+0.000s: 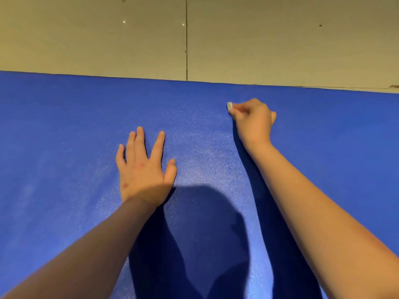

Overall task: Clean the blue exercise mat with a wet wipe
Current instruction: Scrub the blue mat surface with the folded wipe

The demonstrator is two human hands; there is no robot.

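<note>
A blue exercise mat [75, 130] covers the beige floor [280, 39]. The right hand [253, 119] grips a small bunched wet wipe [229, 105], seemingly pressed down near the far edge; the left hand [143, 167] lies flat, fingers spread. Wiping in overlapping strokes while the flat hand steadies the mat should work best.

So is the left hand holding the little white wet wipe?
No, the left hand lies flat on the blue exercise mat; the right hand pinches the small white wet wipe.

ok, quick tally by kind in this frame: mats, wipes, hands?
blue mat: 1
wet wipe: 1
hands: 2 (left hand flat on the mat, right hand pinching the wipe)
total: 4
</note>
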